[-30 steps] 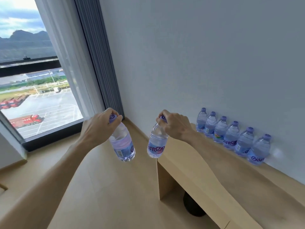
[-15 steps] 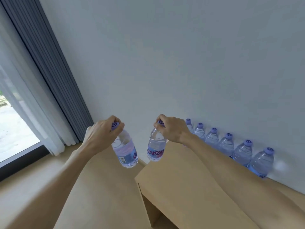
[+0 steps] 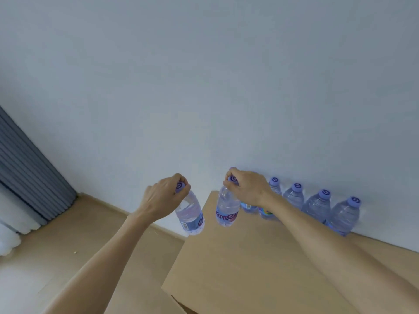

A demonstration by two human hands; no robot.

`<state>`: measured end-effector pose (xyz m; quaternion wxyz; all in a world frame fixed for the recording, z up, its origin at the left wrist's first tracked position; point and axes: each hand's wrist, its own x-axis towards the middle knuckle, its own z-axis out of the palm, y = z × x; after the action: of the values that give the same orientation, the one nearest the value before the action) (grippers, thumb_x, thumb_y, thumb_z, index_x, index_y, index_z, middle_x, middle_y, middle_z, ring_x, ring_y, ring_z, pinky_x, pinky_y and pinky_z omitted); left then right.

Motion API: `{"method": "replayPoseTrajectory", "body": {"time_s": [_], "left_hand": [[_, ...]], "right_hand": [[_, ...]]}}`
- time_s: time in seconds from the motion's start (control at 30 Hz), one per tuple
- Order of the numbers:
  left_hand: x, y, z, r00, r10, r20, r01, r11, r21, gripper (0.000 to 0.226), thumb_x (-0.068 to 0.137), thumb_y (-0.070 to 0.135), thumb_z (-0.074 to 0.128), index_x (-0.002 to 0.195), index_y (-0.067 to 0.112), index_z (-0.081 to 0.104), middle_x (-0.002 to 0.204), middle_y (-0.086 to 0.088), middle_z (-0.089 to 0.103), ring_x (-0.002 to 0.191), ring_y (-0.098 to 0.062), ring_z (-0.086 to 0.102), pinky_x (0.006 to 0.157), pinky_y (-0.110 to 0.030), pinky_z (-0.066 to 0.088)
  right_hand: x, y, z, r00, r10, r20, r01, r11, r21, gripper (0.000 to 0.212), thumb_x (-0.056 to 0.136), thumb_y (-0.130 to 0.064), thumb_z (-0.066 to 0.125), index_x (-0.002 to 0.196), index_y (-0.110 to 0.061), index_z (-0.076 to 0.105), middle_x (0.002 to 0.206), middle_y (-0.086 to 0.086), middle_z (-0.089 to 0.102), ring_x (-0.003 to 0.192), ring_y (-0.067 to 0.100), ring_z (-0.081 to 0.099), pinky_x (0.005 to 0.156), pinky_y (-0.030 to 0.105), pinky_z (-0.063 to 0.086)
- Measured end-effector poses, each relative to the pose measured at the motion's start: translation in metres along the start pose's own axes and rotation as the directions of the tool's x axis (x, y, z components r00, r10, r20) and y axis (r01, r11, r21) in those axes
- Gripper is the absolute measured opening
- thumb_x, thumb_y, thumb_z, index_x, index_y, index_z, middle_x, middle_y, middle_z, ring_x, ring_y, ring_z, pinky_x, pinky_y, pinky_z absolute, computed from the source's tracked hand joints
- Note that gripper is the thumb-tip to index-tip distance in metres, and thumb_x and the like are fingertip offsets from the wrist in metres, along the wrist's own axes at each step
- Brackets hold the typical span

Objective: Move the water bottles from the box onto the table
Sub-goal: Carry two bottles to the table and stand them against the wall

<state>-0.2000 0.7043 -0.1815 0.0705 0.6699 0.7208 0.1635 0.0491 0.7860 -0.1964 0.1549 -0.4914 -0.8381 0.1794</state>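
gripping by caps only: left hand (image 3: 162, 199) fingers pinch one bottle (image 3: 190, 215), right hand (image 3: 248, 189) another (image 3: 226, 208); either may swing, toppling the counter (image 3: 249, 268) row (image 3: 317, 206).

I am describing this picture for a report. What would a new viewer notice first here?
Two hands: the left hand and right hand each hold a water bottle by its purple cap, the left bottle and right bottle hanging above the table's left end. Behind, a row of bottles stands against the white wall.

Plain room: white wall (image 3: 204, 75), grey curtain (image 3: 29, 168), wooden table (image 3: 260, 268).
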Motion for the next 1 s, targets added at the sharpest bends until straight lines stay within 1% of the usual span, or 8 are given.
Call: {"method": "replayPoseTrajectory", "body": {"time_s": [0.13, 0.23, 0.37, 0.5, 0.57, 0.67, 0.87, 1.0], "left_hand": [[0.042, 0.002, 0.026, 0.988, 0.113, 0.101, -0.109, 0.993, -0.039, 0.016, 0.092, 0.05, 0.037, 0.09, 0.038, 0.048, 0.081, 0.02, 0.059, 0.074, -0.005, 0.056, 0.062, -0.027, 0.037], [0.072, 0.003, 0.041, 0.967, 0.204, 0.151, -0.198, 0.979, -0.057, 0.016, 0.091, 0.05, 0.038, 0.092, 0.037, 0.048, 0.082, 0.019, 0.059, 0.073, -0.007, 0.056, 0.061, -0.026, 0.036], [0.103, 0.006, 0.059, 0.926, 0.318, 0.205, -0.306, 0.948, -0.09, 0.016, 0.092, 0.048, 0.04, 0.094, 0.035, 0.049, 0.086, 0.017, 0.06, 0.075, -0.011, 0.057, 0.061, -0.026, 0.038], [0.12, 0.012, 0.079, 0.876, 0.408, 0.258, -0.397, 0.913, -0.097, 0.016, 0.093, 0.049, 0.039, 0.095, 0.036, 0.048, 0.089, 0.016, 0.061, 0.076, -0.013, 0.057, 0.062, -0.027, 0.041], [0.124, 0.015, 0.088, 0.854, 0.441, 0.276, -0.434, 0.897, -0.087, 0.016, 0.094, 0.049, 0.039, 0.096, 0.037, 0.047, 0.092, 0.015, 0.062, 0.077, -0.015, 0.057, 0.062, -0.029, 0.039], [0.125, 0.019, 0.1, 0.822, 0.488, 0.293, -0.492, 0.868, -0.065, 0.018, 0.095, 0.051, 0.039, 0.102, 0.035, 0.046, 0.098, 0.013, 0.064, 0.074, -0.017, 0.054, 0.062, -0.031, 0.037], [0.13, 0.026, 0.111, 0.786, 0.536, 0.308, -0.556, 0.831, -0.029, 0.023, 0.096, 0.052, 0.038, 0.108, 0.033, 0.044, 0.1, 0.011, 0.065, 0.069, -0.016, 0.047, 0.06, -0.031, 0.035], [0.134, 0.03, 0.115, 0.769, 0.548, 0.329, -0.573, 0.819, -0.026, 0.023, 0.096, 0.052, 0.039, 0.108, 0.033, 0.044, 0.1, 0.01, 0.064, 0.07, -0.017, 0.047, 0.062, -0.031, 0.035]], "right_hand": [[0.007, 0.021, 0.009, 0.995, 0.094, -0.028, -0.094, 0.995, -0.023, 0.015, 0.095, -0.044, 0.042, 0.095, -0.032, 0.051, 0.068, -0.012, 0.053, 0.067, 0.01, 0.051, 0.056, 0.028, 0.035], [0.012, 0.033, 0.014, 0.984, 0.178, -0.026, -0.179, 0.983, -0.036, 0.019, 0.095, -0.046, 0.041, 0.1, -0.032, 0.052, 0.076, -0.008, 0.058, 0.071, 0.014, 0.055, 0.064, 0.034, 0.044], [0.012, 0.046, 0.02, 0.964, 0.262, -0.053, -0.263, 0.964, -0.023, 0.016, 0.093, -0.048, 0.042, 0.097, -0.036, 0.051, 0.078, -0.011, 0.061, 0.071, 0.007, 0.056, 0.064, 0.031, 0.046], [0.006, 0.052, 0.025, 0.956, 0.287, -0.056, -0.29, 0.956, -0.039, 0.007, 0.093, -0.049, 0.043, 0.092, -0.042, 0.043, 0.067, -0.018, 0.053, 0.061, -0.005, 0.05, 0.052, 0.02, 0.028], [0.003, 0.055, 0.028, 0.95, 0.31, -0.042, -0.312, 0.949, -0.049, 0.014, 0.093, -0.049, 0.046, 0.102, -0.038, 0.044, 0.065, -0.017, 0.051, 0.059, -0.003, 0.049, 0.051, 0.022, 0.029], [0.002, 0.059, 0.034, 0.945, 0.327, 0.001, -0.326, 0.943, -0.061, 0.028, 0.093, -0.049, 0.047, 0.11, -0.028, 0.044, 0.077, -0.011, 0.057, 0.068, 0.006, 0.054, 0.059, 0.03, 0.041], [0.003, 0.066, 0.045, 0.957, 0.286, 0.052, -0.283, 0.957, -0.061, 0.019, 0.092, -0.039, 0.052, 0.102, -0.026, 0.042, 0.079, -0.012, 0.051, 0.077, 0.015, 0.054, 0.056, 0.032, 0.036], [0.006, 0.067, 0.046, 0.95, 0.307, 0.06, -0.305, 0.952, -0.032, 0.02, 0.092, -0.041, 0.053, 0.1, -0.028, 0.04, 0.084, -0.009, 0.054, 0.076, 0.016, 0.054, 0.063, 0.037, 0.045]]}}
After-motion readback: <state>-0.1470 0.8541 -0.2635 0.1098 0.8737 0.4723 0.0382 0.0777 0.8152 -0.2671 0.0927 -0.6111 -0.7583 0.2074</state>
